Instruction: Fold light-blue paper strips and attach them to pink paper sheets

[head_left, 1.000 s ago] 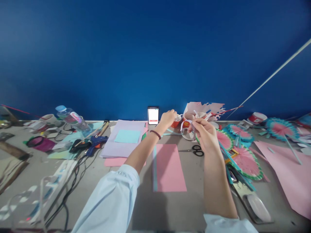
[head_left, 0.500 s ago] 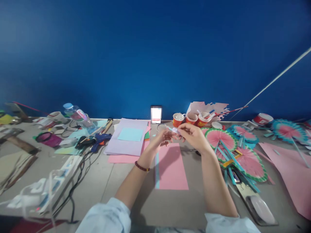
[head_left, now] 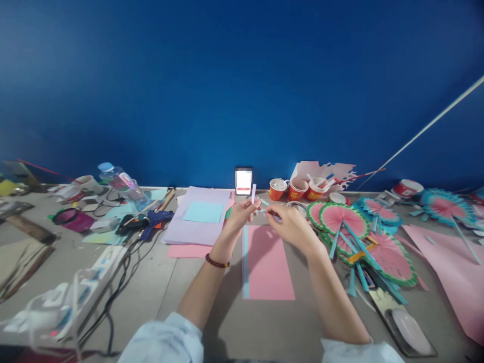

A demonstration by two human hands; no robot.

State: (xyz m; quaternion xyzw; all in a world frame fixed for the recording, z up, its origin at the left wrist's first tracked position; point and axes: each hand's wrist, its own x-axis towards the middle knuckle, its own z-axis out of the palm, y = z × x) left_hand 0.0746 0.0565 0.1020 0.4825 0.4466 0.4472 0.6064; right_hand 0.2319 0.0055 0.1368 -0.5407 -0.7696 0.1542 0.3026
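My left hand (head_left: 242, 214) is closed in a pinch around a narrow lavender paper strip (head_left: 253, 192), which sticks up above the fingertips. Close by on the right, my right hand (head_left: 287, 223) has its fingers pinched together. A pale lavender bit shows beneath them, but what they grip is too small to make out. A small light blue piece (head_left: 264, 202) shows in the gap between the hands. Below both hands, a pink sheet (head_left: 270, 267) lies flat on the table, with a light blue strip (head_left: 246, 272) along its left edge.
Left of the hands lie lavender sheets (head_left: 177, 227), a blue glue gun (head_left: 156, 222) and a power strip (head_left: 91, 287) with cables. Paper cups (head_left: 278, 190) and a phone (head_left: 243, 181) stand at the back. Watermelon-patterned paper fans (head_left: 344, 220) and a computer mouse (head_left: 410, 330) are on the right.
My right hand has moved lower and turned its fingers downward. The lavender strip now stands upright in my left hand; before, a lavender piece was at my right fingertips.
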